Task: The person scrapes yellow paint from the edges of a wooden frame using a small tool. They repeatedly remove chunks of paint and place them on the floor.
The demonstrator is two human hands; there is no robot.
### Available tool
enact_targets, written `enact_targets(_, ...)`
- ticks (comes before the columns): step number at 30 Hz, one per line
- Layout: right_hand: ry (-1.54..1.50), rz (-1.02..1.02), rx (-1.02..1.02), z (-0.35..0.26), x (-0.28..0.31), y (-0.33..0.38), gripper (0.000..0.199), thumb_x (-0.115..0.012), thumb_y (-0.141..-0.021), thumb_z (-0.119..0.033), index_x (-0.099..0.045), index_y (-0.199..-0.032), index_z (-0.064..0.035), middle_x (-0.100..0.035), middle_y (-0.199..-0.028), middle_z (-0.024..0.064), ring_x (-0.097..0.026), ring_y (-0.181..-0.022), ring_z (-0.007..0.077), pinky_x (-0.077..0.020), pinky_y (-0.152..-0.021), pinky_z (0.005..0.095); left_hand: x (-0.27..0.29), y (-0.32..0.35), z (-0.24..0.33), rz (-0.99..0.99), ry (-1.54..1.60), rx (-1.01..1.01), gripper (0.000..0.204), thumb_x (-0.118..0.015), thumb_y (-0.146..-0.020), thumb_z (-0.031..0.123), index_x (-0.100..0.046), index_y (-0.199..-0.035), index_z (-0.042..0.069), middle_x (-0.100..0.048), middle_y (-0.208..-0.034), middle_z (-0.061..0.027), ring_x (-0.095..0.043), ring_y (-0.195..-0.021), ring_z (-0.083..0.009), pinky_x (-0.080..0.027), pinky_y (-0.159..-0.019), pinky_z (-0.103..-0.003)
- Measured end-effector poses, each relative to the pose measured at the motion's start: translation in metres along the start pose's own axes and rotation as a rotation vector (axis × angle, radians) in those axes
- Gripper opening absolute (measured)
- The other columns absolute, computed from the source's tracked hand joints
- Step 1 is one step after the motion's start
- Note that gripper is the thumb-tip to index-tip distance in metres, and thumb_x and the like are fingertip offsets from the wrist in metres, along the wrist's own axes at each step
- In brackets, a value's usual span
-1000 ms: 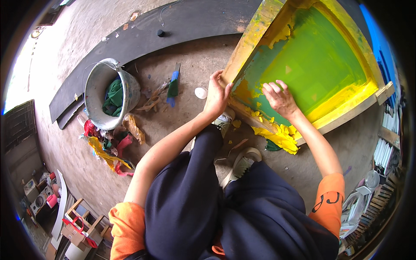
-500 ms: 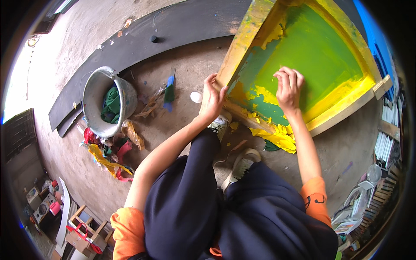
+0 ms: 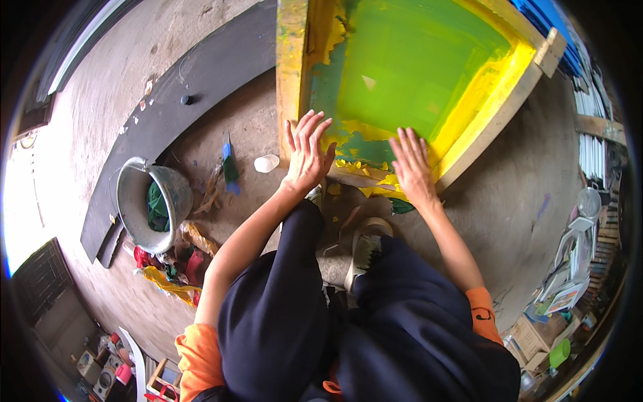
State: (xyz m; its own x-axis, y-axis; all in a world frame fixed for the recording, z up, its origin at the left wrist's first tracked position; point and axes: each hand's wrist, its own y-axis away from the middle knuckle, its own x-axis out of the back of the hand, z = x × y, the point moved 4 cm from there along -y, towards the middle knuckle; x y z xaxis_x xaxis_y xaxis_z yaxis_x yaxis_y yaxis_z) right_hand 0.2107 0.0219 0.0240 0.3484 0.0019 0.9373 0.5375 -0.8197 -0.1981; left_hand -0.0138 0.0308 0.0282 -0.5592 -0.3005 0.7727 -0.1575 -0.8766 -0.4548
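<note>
A wooden screen-printing frame (image 3: 291,74) leans in front of me, with a green mesh (image 3: 415,74) smeared with yellow ink. My left hand (image 3: 308,153) is open, fingers spread, over the frame's near left corner; whether it touches the wood is not plain. Over the near edge, toward the right, my right hand (image 3: 412,167) has its fingers stretched out flat and holds nothing. Peeled yellow ink (image 3: 379,192) hangs along that near edge between my hands, and bits of it cling to the mesh's near left part. A dark green scrap (image 3: 402,206) lies beneath the edge.
A grey bucket (image 3: 177,194) holding green cloth lies tipped at the left, with coloured scraps (image 3: 171,285) beside it. Near the frame are a white lump (image 3: 266,163) and a blue-green scraper (image 3: 230,171). A long black board (image 3: 221,63) curves behind. Stacked panels (image 3: 593,161) stand at the right.
My left hand has loosened from the frame's corner and spread its fingers. The right hand has opened from a pinch over the mesh and come down to the near edge. My view has turned right.
</note>
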Motion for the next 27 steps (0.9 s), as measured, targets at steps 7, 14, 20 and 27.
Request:
enact_targets(7,-0.04,0.287,-0.083,-0.001,0.013,-0.012,0.021,-0.067,-0.076,-0.008,-0.061,-0.096,-0.0075,-0.058,-0.09,0.0046,-0.055,-0.085,0.0211,-0.0449,-0.074,0.0343,-0.014,-0.013,0.006,-0.076,-0.055,0.004,0.041,-0.064,-0.075,0.016,-0.053,-0.115,0.017,-0.045,-0.121,-0.004,-0.038,-0.119,-0.024,-0.013,-0.107,-0.051)
enact_targets(14,0.091,0.347,-0.135,-0.001,0.001,-0.047,0.022,-0.071,-0.072,-0.01,-0.058,-0.089,-0.0117,-0.049,-0.093,0.0018,-0.051,-0.085,0.0192,-0.0385,-0.072,0.0359,-0.014,-0.018,0.006,-0.085,-0.067,0.007,0.036,-0.064,-0.075,0.015,-0.054,-0.109,0.017,-0.047,-0.115,-0.0031,-0.04,-0.113,-0.0249,-0.018,-0.105,-0.049)
enact_targets(20,0.145,0.405,-0.151,-0.006,-0.008,-0.048,0.021,-0.07,-0.071,-0.01,-0.058,-0.088,-0.0135,-0.044,-0.102,0.0045,-0.049,-0.091,0.0207,-0.0384,-0.078,0.0379,-0.014,-0.018,0.003,-0.108,0.006,-0.027,0.037,-0.067,-0.073,0.014,-0.054,-0.107,0.015,-0.047,-0.112,-0.0063,-0.041,-0.109,-0.0294,-0.025,-0.1,-0.05)
enact_targets(27,0.154,0.474,-0.308,0.014,-0.006,-0.041,0.016,-0.062,-0.078,-0.007,-0.053,-0.092,-0.0081,-0.041,-0.101,0.0101,-0.045,-0.093,0.0279,-0.0378,-0.08,0.0417,-0.016,-0.03,0.003,-0.136,0.038,-0.096,0.029,-0.066,-0.075,0.019,-0.056,-0.102,0.012,-0.049,-0.108,-0.0066,-0.044,-0.104,-0.0279,-0.037,-0.089,-0.042)
